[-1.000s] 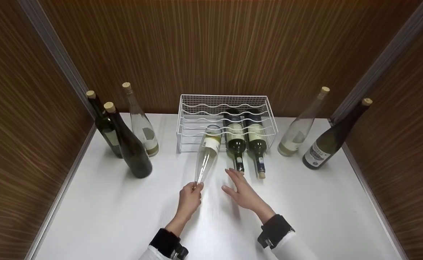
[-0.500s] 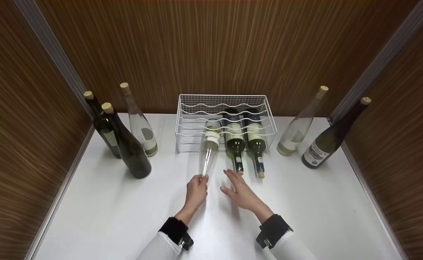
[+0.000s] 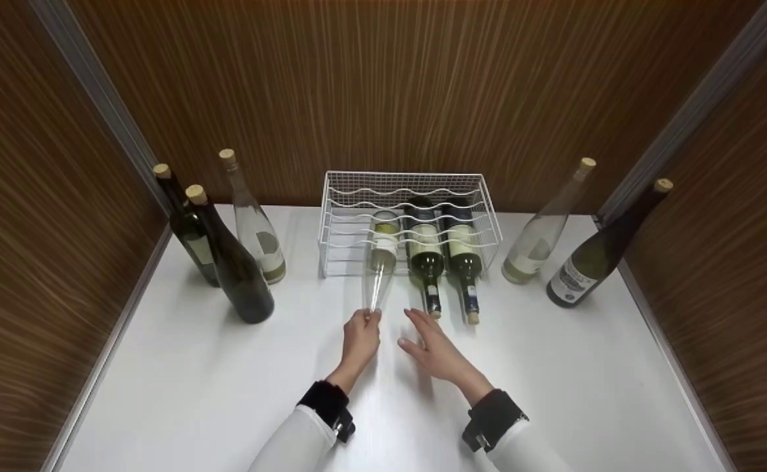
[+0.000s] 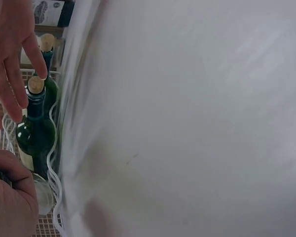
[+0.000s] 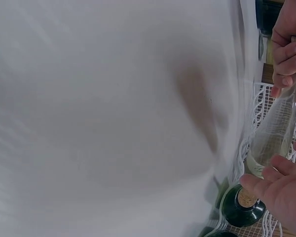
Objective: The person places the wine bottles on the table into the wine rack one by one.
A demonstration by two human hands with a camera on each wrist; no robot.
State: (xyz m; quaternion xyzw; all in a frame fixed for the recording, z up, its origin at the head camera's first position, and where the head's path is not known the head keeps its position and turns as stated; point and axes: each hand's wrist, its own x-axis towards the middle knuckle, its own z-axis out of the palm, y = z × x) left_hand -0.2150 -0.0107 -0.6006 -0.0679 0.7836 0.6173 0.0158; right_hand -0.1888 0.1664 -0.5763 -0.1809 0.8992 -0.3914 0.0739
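Observation:
My left hand [image 3: 361, 341] grips the neck of a clear wine bottle [image 3: 381, 272]. The bottle lies with its base inside a white wire wine rack [image 3: 344, 246] and its neck pointing toward me. To its right, two dark green wine bottles [image 3: 427, 252] lie side by side in the rack, corked necks outward. My right hand [image 3: 439, 351] holds nothing; its fingers are extended near the cork of the nearer green bottle. In the right wrist view, the left hand's curled fingers [image 5: 288, 61] wrap the clear bottle's neck.
On the left stand two dark bottles [image 3: 236, 272] and a clear one [image 3: 259, 236], all corked. A clear bottle [image 3: 541, 242] and a dark labelled bottle [image 3: 583, 272] stand on the right. Wood-grain panels [image 3: 383, 85] enclose the white table [image 3: 226, 387] at back and sides.
My left hand has moved forward and slightly right, sliding the clear bottle deeper into the rack and straightening it. The right hand has stayed nearly still.

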